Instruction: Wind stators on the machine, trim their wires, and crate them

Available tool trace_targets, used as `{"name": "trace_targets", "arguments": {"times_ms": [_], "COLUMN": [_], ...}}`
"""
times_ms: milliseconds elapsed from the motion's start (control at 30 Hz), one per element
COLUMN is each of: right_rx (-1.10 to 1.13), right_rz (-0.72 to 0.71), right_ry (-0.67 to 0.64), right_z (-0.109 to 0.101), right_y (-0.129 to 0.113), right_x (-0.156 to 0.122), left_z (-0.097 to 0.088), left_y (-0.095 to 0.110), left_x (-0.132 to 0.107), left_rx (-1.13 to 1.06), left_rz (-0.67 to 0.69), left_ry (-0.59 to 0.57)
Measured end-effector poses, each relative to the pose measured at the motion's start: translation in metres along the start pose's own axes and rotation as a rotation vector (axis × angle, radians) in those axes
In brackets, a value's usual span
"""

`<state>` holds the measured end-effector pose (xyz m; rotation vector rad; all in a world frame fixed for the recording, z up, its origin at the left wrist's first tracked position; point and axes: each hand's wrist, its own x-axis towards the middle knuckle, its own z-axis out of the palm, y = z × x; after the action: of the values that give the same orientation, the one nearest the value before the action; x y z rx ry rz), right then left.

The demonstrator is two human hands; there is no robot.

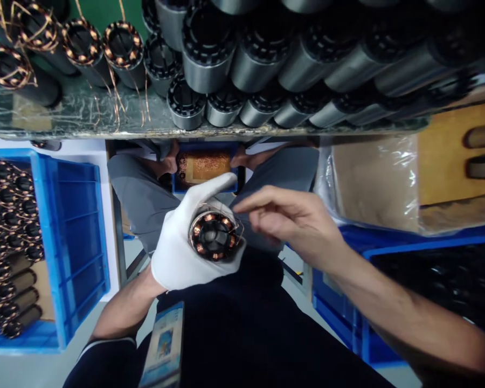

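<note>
One gloved left hand [181, 242] gripped the wound stator [215, 236]; I couldn't tell whether the right hand [293, 218], beside those fingers, pinched wire [241, 228], so light tension seemed best.

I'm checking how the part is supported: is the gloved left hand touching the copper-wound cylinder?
Touching. The head view shows the gloved left hand wrapped around the copper-wound cylinder, white fabric meeting its edge.
</note>
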<state>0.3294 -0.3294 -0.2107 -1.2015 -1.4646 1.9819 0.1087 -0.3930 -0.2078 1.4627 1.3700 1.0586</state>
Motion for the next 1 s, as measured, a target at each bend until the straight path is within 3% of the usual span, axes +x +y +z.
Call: {"name": "trace_targets", "arguments": {"times_ms": [100, 200, 300, 400, 500, 567, 633, 667, 767, 867, 933, 1000], "right_rx": [0.116, 0.156, 0.081, 0.121, 0.130, 0.073, -0.086, -0.222, -0.645, -0.830, -0.917, -0.985], "right_rz": [-0.033, -0.058, -0.121, -0.112, -0.115, -0.204, -0.410, -0.537, -0.795, -0.912, -0.896, -0.728], "right_ry": [-0.069, -0.048, 0.076, 0.083, 0.138, 0.298, 0.460, 0.476, 0.276, 0.047, -0.039, -0.066], "right_z": [0.003, 0.011, 0.018, 0.019, 0.006, -0.009, -0.020, -0.022, -0.022, -0.026, -0.031, -0.032], "right_y": [-0.025, -0.031, -0.027, -0.021, -0.014, -0.011, -0.012, -0.014, -0.018, -0.014, -0.007, -0.002], "right_x": [0.012, 0.017, 0.013, 0.010, 0.010, 0.009, 0.004, 0.001, -0.005, -0.003, 0.001, 0.004], "left_z": [0.001, 0.009, 0.019, 0.025, 0.019, 0.009, -0.002, -0.006, -0.009, -0.006, -0.004, -0.003], "left_y": [0.004, 0.007, 0.006, -0.001, -0.008, -0.009, -0.006, -0.003, 0.006, 0.009, 0.005, -0.001], "left_x": [0.000, -0.005, -0.012, -0.017, -0.016, -0.012, -0.006, -0.002, 0.005, 0.004, 0.001, -0.003], "left_rx": [0.084, 0.132, 0.174, 0.138, 0.040, -0.012, -0.001, 0.025, 0.104, 0.208, 0.410, 0.678], "left_rz": [0.039, -0.035, -0.023, 0.170, 0.219, 0.154, 0.097, 0.086, 0.077, 0.112, 0.174, 0.244], "left_ry": [-0.046, -0.028, 0.124, 0.290, 0.327, 0.275, 0.196, 0.157, 0.079, 0.029, 0.018, -0.001]}}
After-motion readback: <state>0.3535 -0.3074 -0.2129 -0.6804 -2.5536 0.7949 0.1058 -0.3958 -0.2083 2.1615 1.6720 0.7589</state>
